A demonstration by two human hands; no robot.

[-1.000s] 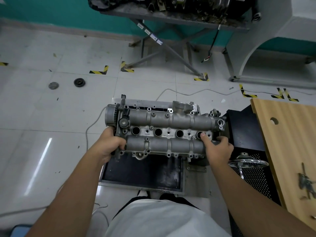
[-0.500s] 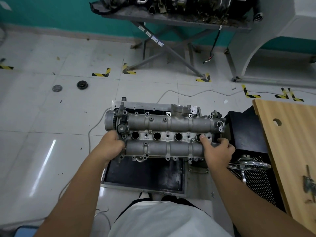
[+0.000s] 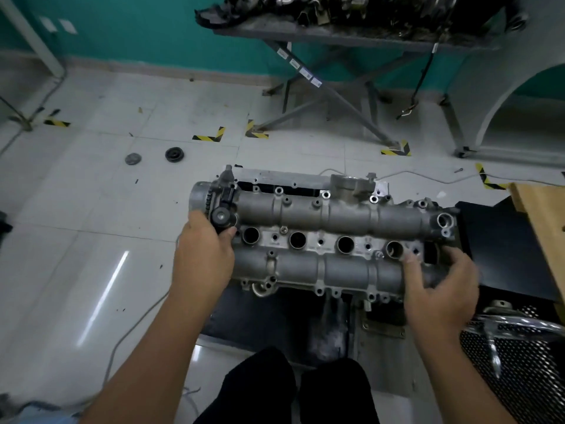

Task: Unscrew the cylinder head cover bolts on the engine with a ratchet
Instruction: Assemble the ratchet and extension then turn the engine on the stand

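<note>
**Fingers at both ends of the cover**

Fingers of our left hand (image 3: pixel 203 255) curl around the left end of the grey cast-aluminium cylinder head cover (image 3: pixel 324 237), the thumb lying just under the black round sensor cap (image 3: pixel 220 215). Our right hand (image 3: pixel 440 289) holds the right end: its thumb presses on top near the last of four round plug wells, and the other fingers, slightly blurred, wrap over the far edge. We see the cover lying lengthwise left to right, above a dark rectangular tray (image 3: pixel 263 319) on the floor.

Around us the white glossy tiled floor (image 3: pixel 91 240) carries yellow-and-black striped tape corners (image 3: pixel 210 136), a thin pale cable (image 3: pixel 428 175) and two small dark discs (image 3: pixel 174 154). At the far wall, painted teal (image 3: pixel 137 32), a grey metal table on crossed legs (image 3: pixel 333 96) holds dark engine parts. A light wooden board (image 3: pixel 541 215) stands at our right, with black perforated mesh (image 3: pixel 513 368) and a chrome handwheel (image 3: pixel 516 324) below it.
</note>
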